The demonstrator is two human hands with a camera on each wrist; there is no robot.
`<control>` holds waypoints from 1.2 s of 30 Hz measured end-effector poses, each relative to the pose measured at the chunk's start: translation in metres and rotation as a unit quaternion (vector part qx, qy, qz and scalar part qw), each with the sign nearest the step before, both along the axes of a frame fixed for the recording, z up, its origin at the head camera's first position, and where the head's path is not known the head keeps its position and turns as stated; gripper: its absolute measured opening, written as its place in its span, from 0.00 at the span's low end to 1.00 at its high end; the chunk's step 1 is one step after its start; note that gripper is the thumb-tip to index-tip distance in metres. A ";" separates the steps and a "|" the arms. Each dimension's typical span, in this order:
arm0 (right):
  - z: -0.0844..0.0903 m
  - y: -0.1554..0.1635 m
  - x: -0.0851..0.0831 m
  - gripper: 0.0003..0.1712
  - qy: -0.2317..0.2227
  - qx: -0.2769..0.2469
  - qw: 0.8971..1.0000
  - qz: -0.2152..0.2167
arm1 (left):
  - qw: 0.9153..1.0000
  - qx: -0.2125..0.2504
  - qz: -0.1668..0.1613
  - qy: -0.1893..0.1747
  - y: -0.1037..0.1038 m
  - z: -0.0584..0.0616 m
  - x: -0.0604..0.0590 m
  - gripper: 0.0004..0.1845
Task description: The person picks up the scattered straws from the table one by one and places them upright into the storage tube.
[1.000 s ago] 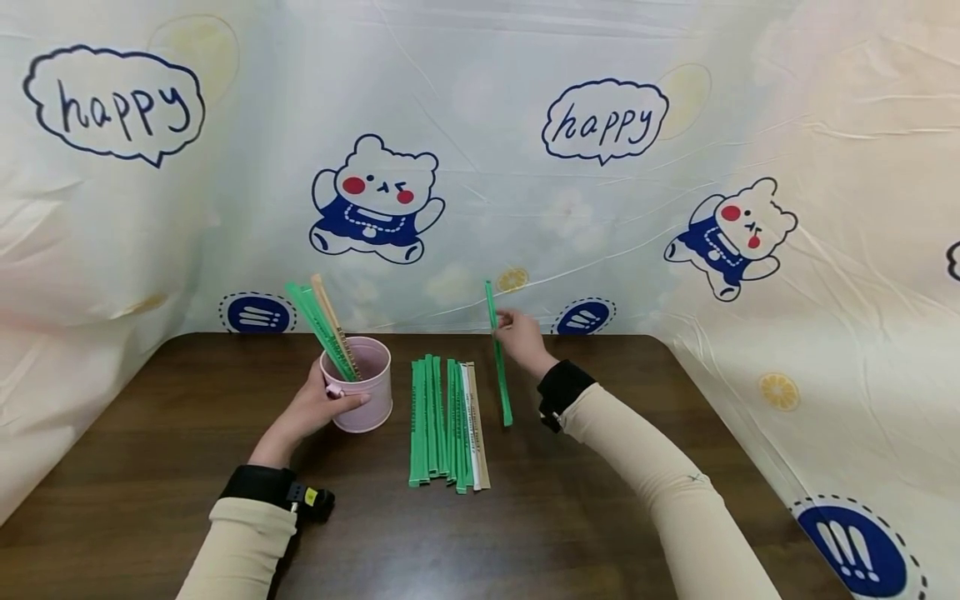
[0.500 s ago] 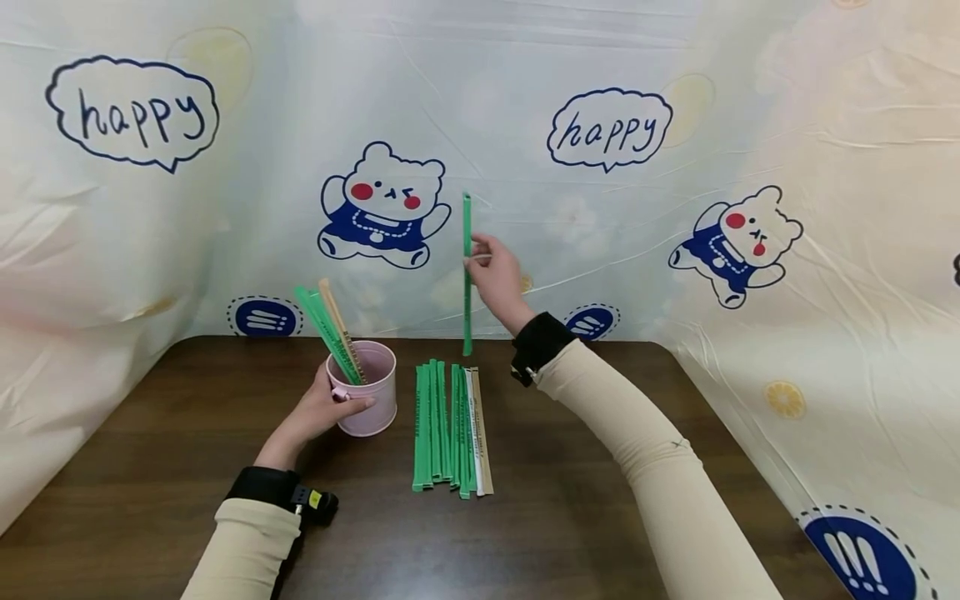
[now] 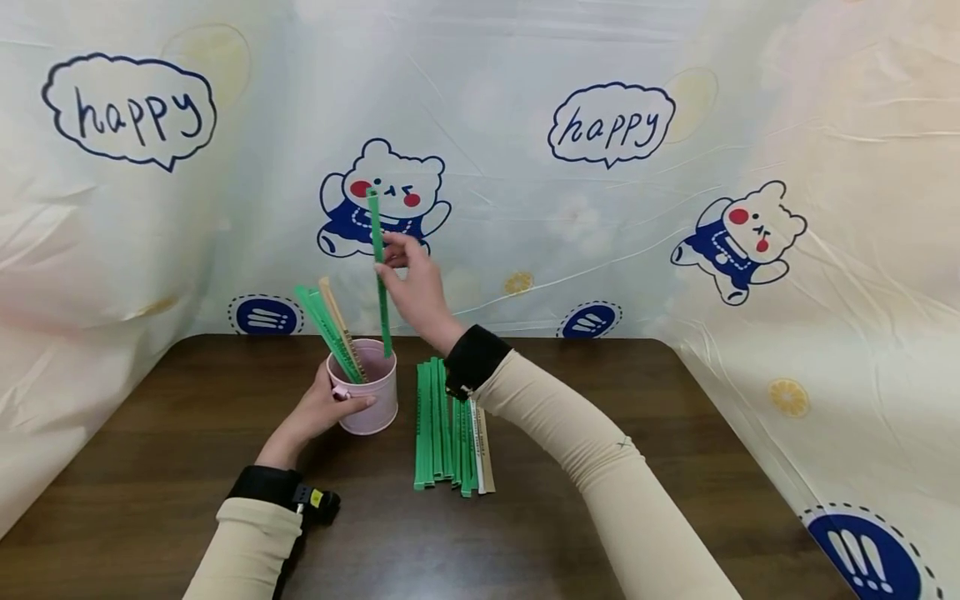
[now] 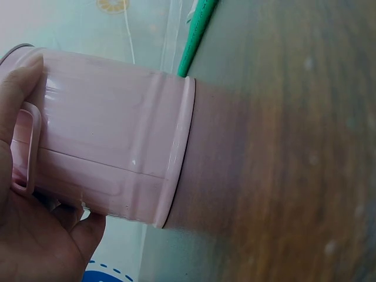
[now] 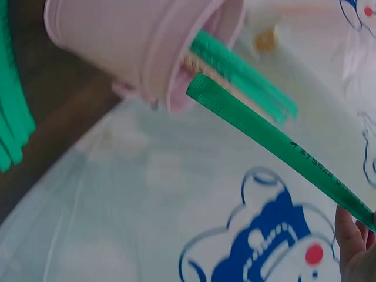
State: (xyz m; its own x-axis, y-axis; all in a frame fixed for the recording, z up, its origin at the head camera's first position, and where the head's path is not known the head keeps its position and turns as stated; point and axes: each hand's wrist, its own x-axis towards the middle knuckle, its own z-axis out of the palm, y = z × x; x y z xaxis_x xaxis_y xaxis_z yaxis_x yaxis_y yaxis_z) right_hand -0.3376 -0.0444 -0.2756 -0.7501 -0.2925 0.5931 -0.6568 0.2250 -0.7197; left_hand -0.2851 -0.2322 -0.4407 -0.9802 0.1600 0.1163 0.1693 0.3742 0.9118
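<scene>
Green wrapped chopstick packet [image 3: 380,275] is pinched upright in the right hand [image 3: 416,287], its lower tip hanging right at the mouth of the pink tin cup [image 3: 367,398] (not properly in yet, I'd say). Left hand [image 3: 318,410] is wrapped around the cup's side by the handle, steadying it on the worktop [image 3: 150,467]. So this looks like the drop-in step: the tip needs lowering past the rim beside the packets already inside [image 3: 330,329], then a release. More packets [image 3: 450,433] lie just right of the cup.
</scene>
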 end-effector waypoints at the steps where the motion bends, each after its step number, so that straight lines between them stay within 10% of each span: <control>1: -0.004 -0.004 0.003 0.24 0.002 0.005 1.000 0.006 | 1.000 0.000 -0.001 -0.001 0.000 0.001 0.000 0.57; 23: -0.082 -0.023 0.020 0.30 -0.092 0.182 0.978 0.047 | 1.000 -0.009 -0.008 0.002 0.004 0.002 0.002 0.56; 33: -0.056 0.039 -0.019 0.25 -0.118 0.144 0.982 -0.015 | 1.000 -0.024 0.008 -0.013 -0.001 0.003 0.000 0.58; 36: -0.099 0.071 -0.064 0.27 -0.109 0.165 0.980 -0.020 | 1.000 -0.021 0.009 -0.018 -0.001 0.003 0.001 0.58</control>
State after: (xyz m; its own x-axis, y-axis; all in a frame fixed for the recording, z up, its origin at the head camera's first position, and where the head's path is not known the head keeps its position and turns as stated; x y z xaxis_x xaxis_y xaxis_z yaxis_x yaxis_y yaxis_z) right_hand -0.4018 0.0262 -0.3747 -0.8632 -0.4093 0.2955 -0.4813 0.4910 -0.7261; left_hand -0.2842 -0.2331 -0.4375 -0.9864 0.1467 0.0745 0.1298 0.4151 0.9005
